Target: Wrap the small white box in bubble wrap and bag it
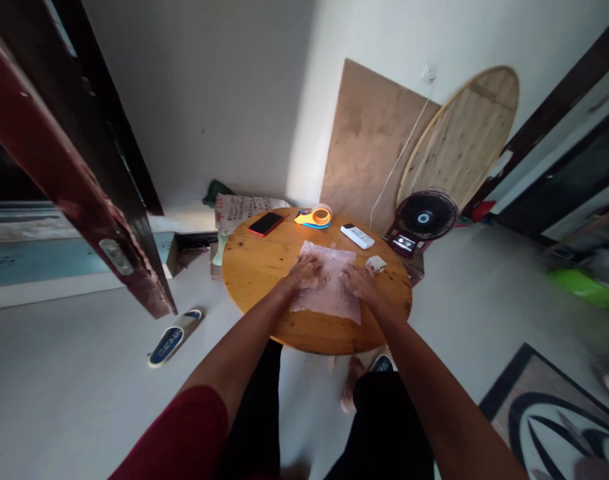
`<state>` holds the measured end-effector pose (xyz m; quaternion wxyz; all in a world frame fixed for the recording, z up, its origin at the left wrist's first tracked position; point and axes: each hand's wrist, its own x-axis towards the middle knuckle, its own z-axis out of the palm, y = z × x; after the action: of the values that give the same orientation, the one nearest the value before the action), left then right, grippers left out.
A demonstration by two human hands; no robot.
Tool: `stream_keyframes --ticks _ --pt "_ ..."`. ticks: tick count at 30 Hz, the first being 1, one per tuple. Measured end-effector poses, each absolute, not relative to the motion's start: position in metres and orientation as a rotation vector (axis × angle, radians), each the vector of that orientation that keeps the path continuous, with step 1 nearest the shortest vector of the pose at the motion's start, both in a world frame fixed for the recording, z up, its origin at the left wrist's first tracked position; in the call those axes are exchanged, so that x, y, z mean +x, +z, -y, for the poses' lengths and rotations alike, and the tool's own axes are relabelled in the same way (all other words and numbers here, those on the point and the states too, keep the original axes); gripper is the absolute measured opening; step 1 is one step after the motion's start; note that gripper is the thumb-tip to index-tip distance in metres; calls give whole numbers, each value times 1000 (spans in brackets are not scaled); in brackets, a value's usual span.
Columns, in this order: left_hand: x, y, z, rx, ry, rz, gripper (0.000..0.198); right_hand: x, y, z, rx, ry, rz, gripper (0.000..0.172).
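Observation:
A pinkish, translucent sheet of bubble wrap lies spread on the round wooden table. My left hand rests on its left part, fingers spread and pointing inward. On the right edge of the sheet lies my right hand, its fingers apart and flat. Neither hand grips anything. Just beyond my right hand sits a small white object with a red mark. Farther back on the table are an orange tape dispenser, a white remote-like object and a red-edged phone.
A black fan stands at the table's right, its neighbour a round wooden board leaning on the wall. A white cord hangs from a socket. At the left are an open door and a slipper on the floor.

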<state>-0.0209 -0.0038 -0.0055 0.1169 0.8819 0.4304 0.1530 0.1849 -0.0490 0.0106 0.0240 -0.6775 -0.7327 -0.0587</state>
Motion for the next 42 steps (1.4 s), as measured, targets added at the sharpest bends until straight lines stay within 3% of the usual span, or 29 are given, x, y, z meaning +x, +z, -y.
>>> stream_keyframes --ticks 12,42 --pt "-63 -12 83 2614 400 -1247 74 163 -3 93 -2199 -234 2127 45" --pt "-56 -19 83 2550 521 -1295 73 172 -7 85 -2165 -165 2108 49"
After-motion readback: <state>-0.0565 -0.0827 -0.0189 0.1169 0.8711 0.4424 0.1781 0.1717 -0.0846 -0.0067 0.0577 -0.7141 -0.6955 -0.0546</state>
